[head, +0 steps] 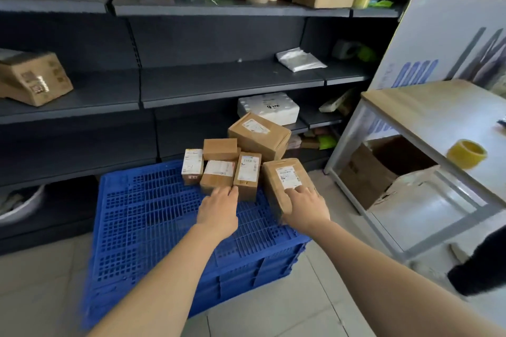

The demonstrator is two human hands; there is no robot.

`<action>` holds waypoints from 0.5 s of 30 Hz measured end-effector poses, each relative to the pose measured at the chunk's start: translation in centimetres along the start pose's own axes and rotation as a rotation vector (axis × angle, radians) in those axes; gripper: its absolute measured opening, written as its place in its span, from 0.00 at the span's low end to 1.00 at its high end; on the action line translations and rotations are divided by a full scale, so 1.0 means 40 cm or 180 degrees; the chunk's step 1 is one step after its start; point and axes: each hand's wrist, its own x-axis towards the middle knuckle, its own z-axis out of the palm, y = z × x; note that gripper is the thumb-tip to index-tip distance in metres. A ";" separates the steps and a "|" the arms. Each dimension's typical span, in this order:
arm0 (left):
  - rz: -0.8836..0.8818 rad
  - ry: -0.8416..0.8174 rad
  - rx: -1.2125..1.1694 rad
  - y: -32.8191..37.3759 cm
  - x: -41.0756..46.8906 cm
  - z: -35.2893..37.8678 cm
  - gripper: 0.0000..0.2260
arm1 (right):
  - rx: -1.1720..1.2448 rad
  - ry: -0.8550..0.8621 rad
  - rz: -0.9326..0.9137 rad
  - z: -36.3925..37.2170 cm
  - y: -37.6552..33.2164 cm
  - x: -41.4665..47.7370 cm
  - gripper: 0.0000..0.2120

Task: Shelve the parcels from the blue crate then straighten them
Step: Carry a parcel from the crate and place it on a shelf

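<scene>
Our right hand [304, 205] lies on top of the rightmost parcel [284, 186]. Its fingers are slightly spread and straight across the label, and we cannot tell whether the thumb hooks round the side. That parcel sits at the right edge of the blue crate [153, 216], directly under and just beyond the hand, with its long axis running away from us, so we judge the right hand the natural one to lift it. Our left hand [219, 208] reaches forward with its fingers held together. The fingertips touch the near edge of a flat labelled parcel [217, 174] and come just beside an upright narrow parcel [247, 174]; it grips nothing that we can see. The remaining parcels crowd the crate's far right corner: a small white-labelled box [192, 165] at the left, a plain brown box [220, 149] behind, and a large box [258, 135] tilted against the pile at the far side. The middle shelf [219, 82] lies beyond and above the pile, bare but for a grey bag [299, 59] toward the right. The lift must therefore go up and away over the large box. A table [427, 107] with a yellow tape roll [466, 153] stands close on the right and limits any swing that way.
</scene>
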 end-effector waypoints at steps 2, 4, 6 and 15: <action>0.0000 -0.0090 -0.0012 0.049 0.065 0.024 0.32 | 0.0031 -0.0076 0.0036 0.008 0.065 0.051 0.27; 0.0001 -0.0167 -0.0043 0.095 0.127 0.047 0.31 | 0.0062 -0.0165 0.0089 0.018 0.123 0.098 0.28; 0.0004 -0.0273 -0.0088 0.134 0.181 0.072 0.31 | 0.0091 -0.0262 0.0127 0.035 0.173 0.140 0.28; -0.0069 -0.0811 -0.0436 0.225 0.428 0.221 0.31 | 0.0364 -0.0718 0.0401 0.141 0.327 0.354 0.25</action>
